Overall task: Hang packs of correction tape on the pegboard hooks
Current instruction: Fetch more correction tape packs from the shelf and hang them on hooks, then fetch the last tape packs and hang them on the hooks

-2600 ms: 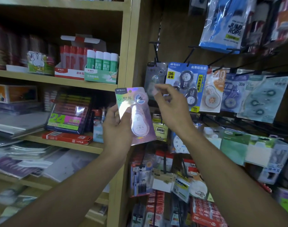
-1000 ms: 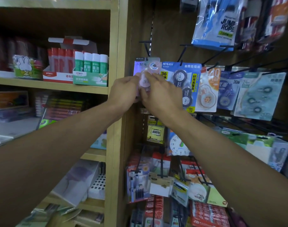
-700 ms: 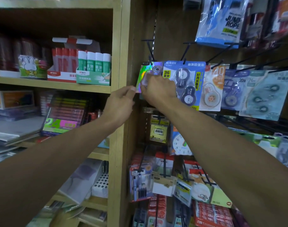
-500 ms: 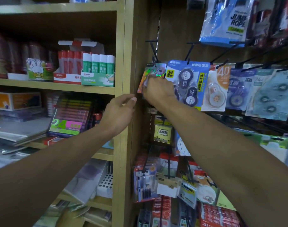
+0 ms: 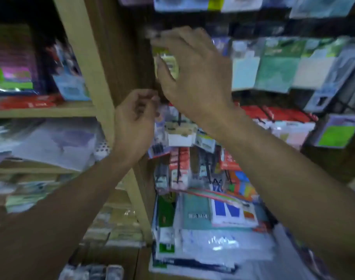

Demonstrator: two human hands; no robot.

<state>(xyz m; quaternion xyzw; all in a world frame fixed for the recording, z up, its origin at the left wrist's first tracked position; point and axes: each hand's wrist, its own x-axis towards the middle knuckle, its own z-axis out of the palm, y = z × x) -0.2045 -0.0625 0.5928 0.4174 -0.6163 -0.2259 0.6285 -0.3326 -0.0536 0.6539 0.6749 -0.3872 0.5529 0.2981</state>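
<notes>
The view is blurred and tilted down. Only the bottom edges of the hanging correction tape packs (image 5: 186, 4) show along the top of the frame. My right hand (image 5: 194, 71) is raised in front of the dark pegboard panel (image 5: 130, 57), fingers spread and relaxed, holding nothing. My left hand (image 5: 134, 122) is lower, beside the wooden upright (image 5: 91, 63), with its fingers loosely curled and empty. The pack I hung cannot be told apart from the others.
More packaged stationery (image 5: 273, 65) hangs on hooks to the right and below my hands. Notebooks and plastic-wrapped packs (image 5: 211, 235) are stacked at the bottom. Wooden shelves (image 5: 43, 111) at the left carry boxes and paper goods.
My right hand has let go of the pack on the hook and dropped away from it. My left hand has also lowered. The view has swung downward.
</notes>
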